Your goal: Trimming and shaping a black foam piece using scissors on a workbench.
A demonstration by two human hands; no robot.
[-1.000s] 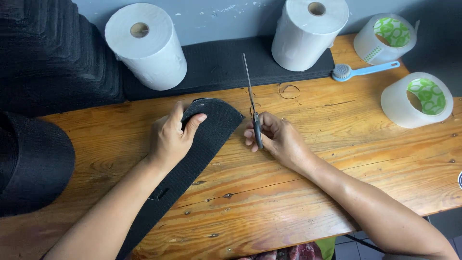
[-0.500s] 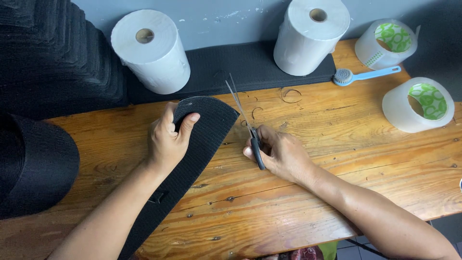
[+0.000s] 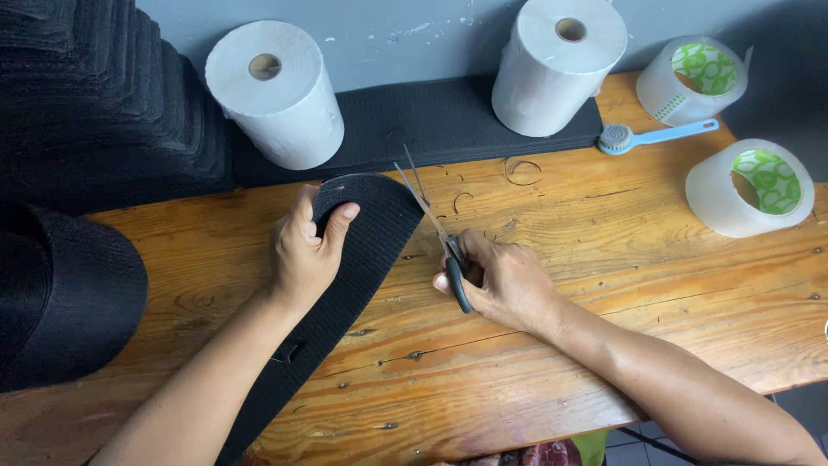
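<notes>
My left hand grips the rounded end of a long black fabric strip that lies slanted across the wooden table. My right hand holds a pair of black-handled scissors. Their blades are slightly apart and reach the strip's curved right edge near its top. The strip's lower end runs under my left forearm toward the table's front edge.
Two white paper rolls stand on a black fabric band at the back. Two tape rolls and a blue-handled brush sit at the right. Black fabric stacks and a black roll fill the left.
The scissors have tilted from upright to slanting left, and their tips have come to the strip's curved edge. My right hand shifted down and right. My left hand keeps its hold.
</notes>
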